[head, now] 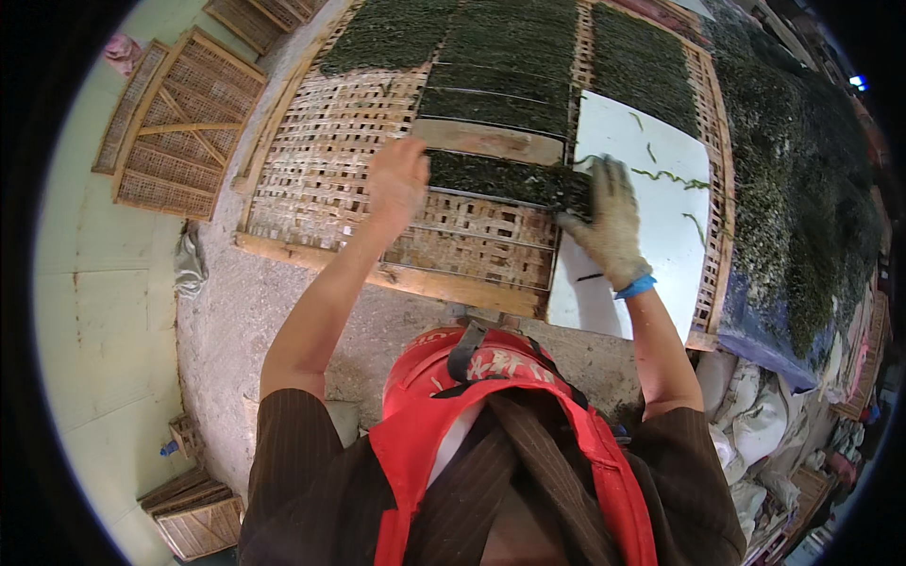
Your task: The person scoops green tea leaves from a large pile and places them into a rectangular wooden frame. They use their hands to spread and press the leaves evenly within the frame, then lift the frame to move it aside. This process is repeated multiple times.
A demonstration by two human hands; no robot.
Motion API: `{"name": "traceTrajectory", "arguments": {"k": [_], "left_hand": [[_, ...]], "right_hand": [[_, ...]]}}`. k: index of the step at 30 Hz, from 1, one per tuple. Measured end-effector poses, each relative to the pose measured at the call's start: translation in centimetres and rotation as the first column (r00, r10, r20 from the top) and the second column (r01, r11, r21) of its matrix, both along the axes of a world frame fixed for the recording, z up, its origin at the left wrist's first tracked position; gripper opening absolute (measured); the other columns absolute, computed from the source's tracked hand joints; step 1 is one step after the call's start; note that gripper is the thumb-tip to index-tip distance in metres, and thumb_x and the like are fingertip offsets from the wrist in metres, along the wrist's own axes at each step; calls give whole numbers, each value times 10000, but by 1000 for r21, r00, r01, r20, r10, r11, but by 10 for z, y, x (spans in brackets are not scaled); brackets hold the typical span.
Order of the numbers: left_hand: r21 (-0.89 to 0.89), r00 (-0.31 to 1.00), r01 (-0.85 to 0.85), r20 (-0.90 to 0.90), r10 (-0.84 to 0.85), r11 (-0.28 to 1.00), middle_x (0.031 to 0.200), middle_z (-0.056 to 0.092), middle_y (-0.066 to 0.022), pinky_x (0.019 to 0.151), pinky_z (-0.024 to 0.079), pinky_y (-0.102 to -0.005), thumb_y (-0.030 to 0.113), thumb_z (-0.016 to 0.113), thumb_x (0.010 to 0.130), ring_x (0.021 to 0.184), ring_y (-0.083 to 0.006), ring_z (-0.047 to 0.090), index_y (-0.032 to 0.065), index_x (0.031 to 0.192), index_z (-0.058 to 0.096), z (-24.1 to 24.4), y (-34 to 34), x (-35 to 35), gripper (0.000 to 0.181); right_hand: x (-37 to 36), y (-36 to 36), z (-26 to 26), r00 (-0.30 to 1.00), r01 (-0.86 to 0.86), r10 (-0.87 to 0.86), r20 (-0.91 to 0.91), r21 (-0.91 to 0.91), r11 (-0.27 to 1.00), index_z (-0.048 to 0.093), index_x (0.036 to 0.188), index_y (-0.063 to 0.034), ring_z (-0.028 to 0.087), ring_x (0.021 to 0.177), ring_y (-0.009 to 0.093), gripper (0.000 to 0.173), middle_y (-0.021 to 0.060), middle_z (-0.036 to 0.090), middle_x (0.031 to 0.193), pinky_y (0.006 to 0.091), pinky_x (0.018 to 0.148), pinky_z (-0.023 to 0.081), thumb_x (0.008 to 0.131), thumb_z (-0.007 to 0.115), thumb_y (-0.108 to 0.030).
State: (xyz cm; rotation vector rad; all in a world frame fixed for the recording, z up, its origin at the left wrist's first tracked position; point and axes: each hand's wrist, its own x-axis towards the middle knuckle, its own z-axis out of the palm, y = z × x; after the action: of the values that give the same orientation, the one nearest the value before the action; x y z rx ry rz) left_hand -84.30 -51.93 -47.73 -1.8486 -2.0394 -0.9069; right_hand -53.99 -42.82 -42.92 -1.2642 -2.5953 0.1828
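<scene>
A woven bamboo rack (325, 141) with a wooden frame lies before me, partly covered with flat sections of dark green shredded plant material (502, 99). Over it lies a thin metal frame with crossbars (481, 240). My left hand (398, 177), bare and blurred, is at the left end of a strip of the green material (502, 177); whether it holds anything is unclear. At the strip's right end, my right hand (610, 219), in a pale glove with a blue band, rests its spread fingers beside a white board (665, 240). A wooden slat (488, 141) lies just above the strip.
To the right, a large heap of green plant material (793, 184) sits on blue sheeting (757, 332). Woven racks (191, 127) lean by the pale wall at left, with more racks (198, 523) lower left. White sacks (757, 417) lie at lower right.
</scene>
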Motion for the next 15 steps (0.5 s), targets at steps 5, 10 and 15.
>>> {"name": "traceTrajectory", "arguments": {"k": [5, 10, 15], "left_hand": [[-736, 926, 339, 152, -345, 586, 1460, 126, -221, 1112, 92, -402, 458, 342, 909, 1367, -327, 93, -62, 1375, 190, 23, 26, 135, 714], [-787, 912, 300, 71, -404, 538, 1463, 104, -223, 1111, 112, -408, 526, 379, 879, 1368, -337, 71, -57, 1381, 172, 15, 32, 142, 797], [-593, 896, 392, 72, -438, 703, 1343, 324, -260, 1077, 195, -421, 535, 432, 847, 1292, -368, 256, -62, 1287, 348, -3, 31, 139, 747]], "right_hand": [[52, 3, -20, 988, 157, -154, 32, -122, 980, 260, 1368, 3, 225, 1317, 375, 968, 220, 291, 1396, 426, 1076, 229, 640, 730, -430], [30, 1, -11, 997, 52, -59, -47, -134, 990, 295, 1359, -26, 295, 1276, 375, 901, 196, 358, 1359, 439, 1040, 270, 656, 712, -404], [-20, 46, 26, 989, -127, 53, -139, -600, 790, 521, 1197, 3, 585, 982, 252, 534, 139, 592, 1127, 327, 829, 469, 760, 656, -271]]}}
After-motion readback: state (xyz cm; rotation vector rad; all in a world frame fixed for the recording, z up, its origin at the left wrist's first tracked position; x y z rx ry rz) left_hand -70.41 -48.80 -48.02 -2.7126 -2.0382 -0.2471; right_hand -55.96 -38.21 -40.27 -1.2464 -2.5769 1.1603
